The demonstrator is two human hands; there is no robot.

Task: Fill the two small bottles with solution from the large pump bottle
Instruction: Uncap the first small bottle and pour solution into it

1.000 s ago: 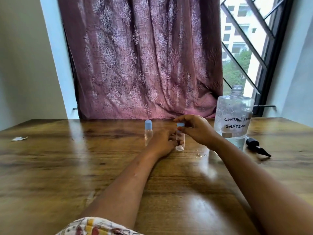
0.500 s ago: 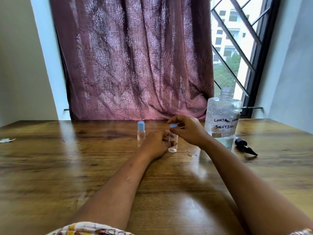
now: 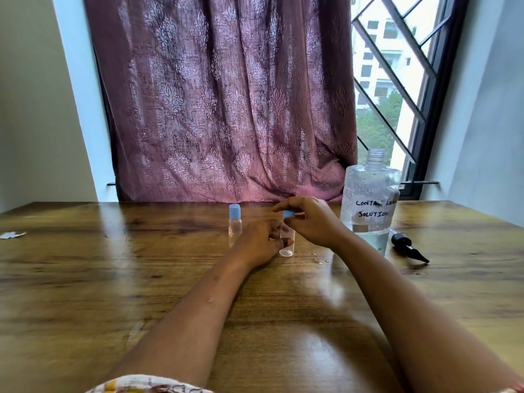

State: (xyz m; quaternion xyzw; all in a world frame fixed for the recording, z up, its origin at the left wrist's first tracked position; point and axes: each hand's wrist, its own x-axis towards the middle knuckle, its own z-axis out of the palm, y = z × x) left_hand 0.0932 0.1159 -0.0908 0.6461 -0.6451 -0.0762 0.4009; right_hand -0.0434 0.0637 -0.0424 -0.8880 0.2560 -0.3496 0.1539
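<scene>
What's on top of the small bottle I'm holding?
A blue cap, pinched by the right hand, sits over the small bottle the left hand holds. Fingers hide the neck, so whether it's screwed on is unclear.

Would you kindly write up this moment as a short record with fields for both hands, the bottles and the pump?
left hand: grips the small bottle, upright on the table
right hand: pinches the blue cap at that bottle's top; whether seated, hidden
second small bottle: capped, upright, apart to the left
large bottle: upright, neck open, no pump fitted
pump head: lying on the table, right of the large bottle
droplets: on the table, right of the small bottle
</scene>
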